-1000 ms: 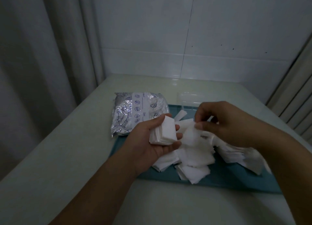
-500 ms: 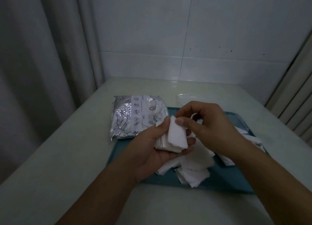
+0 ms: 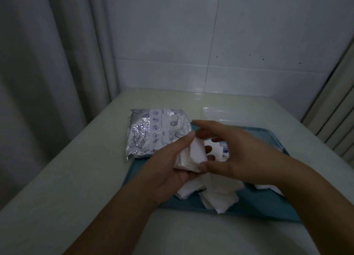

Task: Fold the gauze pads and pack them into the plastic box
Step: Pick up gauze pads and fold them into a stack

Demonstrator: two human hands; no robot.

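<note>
My left hand [image 3: 168, 164] grips a stack of folded white gauze pads [image 3: 193, 156] above the teal tray [image 3: 272, 207], thumb on top of the stack. My right hand [image 3: 235, 151] reaches over from the right, its thumb touching the stack's lower edge and its fingers spread past the top of it. Several loose gauze pads [image 3: 218, 197] lie piled on the tray under both hands. The clear plastic box [image 3: 220, 115] stands on the table beyond the tray, partly hidden by my right hand.
A silvery printed foil bag [image 3: 155, 132] lies on the white table [image 3: 76, 174], overlapping the tray's far left corner. A grey curtain [image 3: 47, 63] hangs on the left, a tiled wall stands behind, and slatted panels [image 3: 337, 109] are on the right.
My right hand carried a gauze pad from the pile to the stack in my left hand and laid it on top; its fingers now spread over the stack.
</note>
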